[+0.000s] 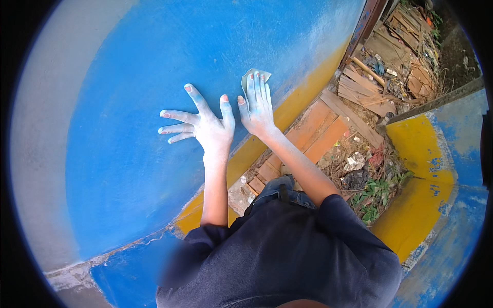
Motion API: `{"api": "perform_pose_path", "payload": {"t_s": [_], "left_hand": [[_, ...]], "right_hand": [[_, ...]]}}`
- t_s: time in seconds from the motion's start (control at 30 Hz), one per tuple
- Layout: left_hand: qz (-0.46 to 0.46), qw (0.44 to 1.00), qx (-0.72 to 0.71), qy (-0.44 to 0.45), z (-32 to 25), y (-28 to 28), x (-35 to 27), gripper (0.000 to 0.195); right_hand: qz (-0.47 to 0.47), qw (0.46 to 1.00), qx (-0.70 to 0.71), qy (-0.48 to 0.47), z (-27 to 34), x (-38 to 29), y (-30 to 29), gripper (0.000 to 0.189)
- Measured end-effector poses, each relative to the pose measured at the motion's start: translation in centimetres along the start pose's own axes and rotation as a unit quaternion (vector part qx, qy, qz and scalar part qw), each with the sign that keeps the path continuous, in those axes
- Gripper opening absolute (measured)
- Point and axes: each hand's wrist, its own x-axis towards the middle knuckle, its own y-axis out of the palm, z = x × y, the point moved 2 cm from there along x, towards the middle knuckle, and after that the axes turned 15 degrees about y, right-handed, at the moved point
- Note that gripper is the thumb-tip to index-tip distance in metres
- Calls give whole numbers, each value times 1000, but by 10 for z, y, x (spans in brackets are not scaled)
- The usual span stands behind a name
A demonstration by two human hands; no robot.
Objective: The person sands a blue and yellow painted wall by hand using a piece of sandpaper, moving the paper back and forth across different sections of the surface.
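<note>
My left hand (204, 119), coated in white dust, rests with its fingers spread on the blue painted wall (146, 69) and holds nothing. Just right of it, my right hand (258, 106) presses a small folded sheet, apparently sandpaper (247, 79), flat to the same wall. The sheet's upper edge shows past the fingertips; the rest is hidden under the palm and fingers. Pale dust covers both hands and the forearms. Whitish scuffing shows on the blue paint above and right of my right hand.
A yellow band (300, 94) runs along the wall's lower edge. Wooden boards (312, 131), crumpled litter (355, 161) and green plants (373, 198) lie on the ground at right. Beyond them stands a low blue and yellow wall (416, 196). Scrap wood (416, 34) is heaped at the upper right.
</note>
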Motion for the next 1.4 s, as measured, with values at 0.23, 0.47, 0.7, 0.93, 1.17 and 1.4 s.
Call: {"api": "perform_pose_path", "payload": {"t_s": [0.23, 0.47, 0.7, 0.93, 1.17, 1.4], "left_hand": [[5, 995, 55, 80, -37, 18, 17, 91], [-20, 992, 52, 113, -65, 54, 26, 85], [-29, 990, 67, 122, -94, 71, 42, 86], [25, 996, 40, 81, -152, 120, 60, 85], [-1, 996, 73, 60, -178, 155, 68, 91], [3, 994, 106, 25, -181, 179, 67, 94]], "right_hand": [[-22, 949, 219, 226, -61, 115, -48, 76], [108, 932, 227, 262, -49, -15, 3, 76], [-27, 913, 278, 297, -141, 105, -42, 75], [122, 890, 297, 323, -136, 39, -13, 72], [43, 810, 359, 462, -290, 167, -76, 72], [85, 971, 124, 184, -243, 123, -67, 71]]}}
